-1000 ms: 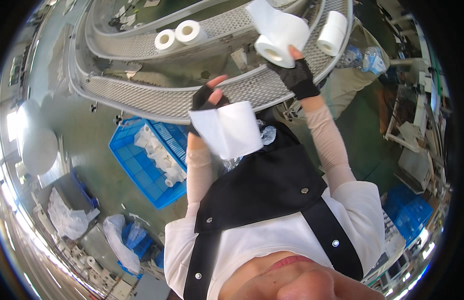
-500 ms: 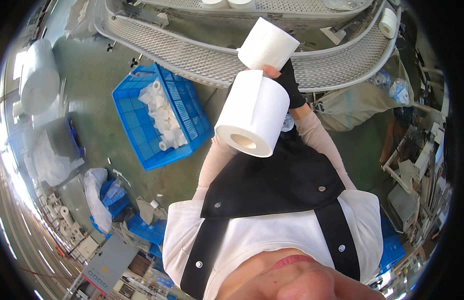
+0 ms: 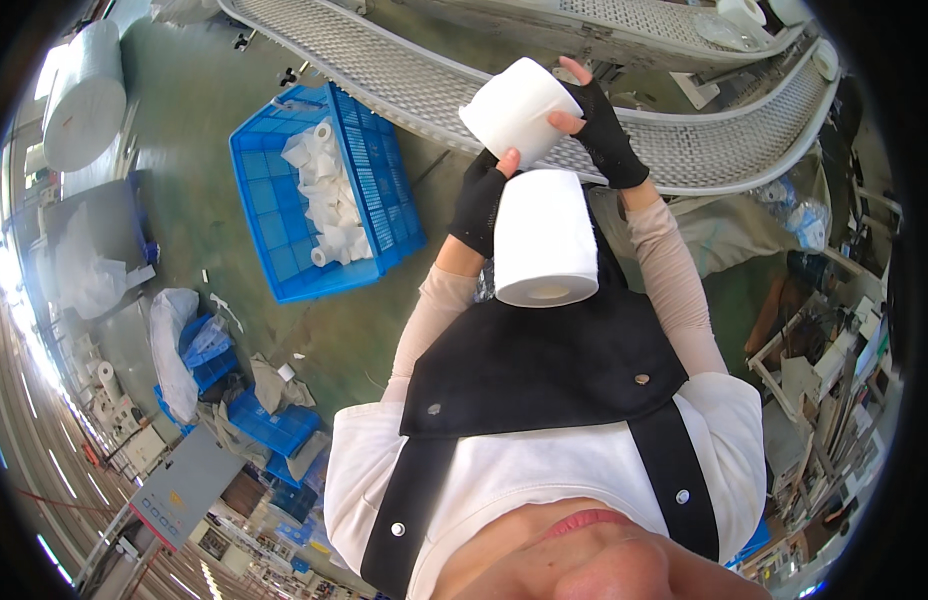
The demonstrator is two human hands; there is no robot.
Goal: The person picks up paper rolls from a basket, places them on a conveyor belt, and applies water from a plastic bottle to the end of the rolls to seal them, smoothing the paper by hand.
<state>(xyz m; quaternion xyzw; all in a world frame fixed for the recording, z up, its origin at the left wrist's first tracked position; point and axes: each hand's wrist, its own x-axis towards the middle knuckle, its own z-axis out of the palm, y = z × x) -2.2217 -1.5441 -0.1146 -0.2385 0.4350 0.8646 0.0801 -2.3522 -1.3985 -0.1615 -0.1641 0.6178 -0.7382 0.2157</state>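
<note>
- Overhead, so to speak, a mesh conveyor (image 3: pixel 684 150) curves across behind the hands, and the far roll (image 3: pixel 521 112) covers part of its near edge.
- Beyond it runs a second belt (image 3: pixel 629 18); at its right end are a clear plastic bag (image 3: pixel 722 33) and two white rolls (image 3: pixel 741 12), cut by the picture's edge.
- Another roll (image 3: pixel 825 60) sits at the right bend of the conveyor.
- Under that bend slumps a beige sack (image 3: pixel 719 240), with clear and bluish plastic (image 3: pixel 809 222) beside it.
- To the left stands a huge white roll (image 3: pixel 84 110); lower down are a white bag (image 3: pixel 172 350) and a grey control box (image 3: pixel 189 490).
- On the green floor, left of the person, a blue basket (image 3: pixel 389 190) holds loose rolls and crumpled paper (image 3: pixel 329 205), heaped against its slatted right wall.
- Further down, blue crates (image 3: pixel 269 425) lie among bags; their contents are unclear.
- The left hand (image 3: pixel 477 205) has its grip around the near roll (image 3: pixel 544 235), in front of the black apron (image 3: pixel 544 370); the roll hides most fingers.
- The right hand (image 3: pixel 606 130) has its grip on the far roll, thumb pressed to it, forefinger raised.
</note>
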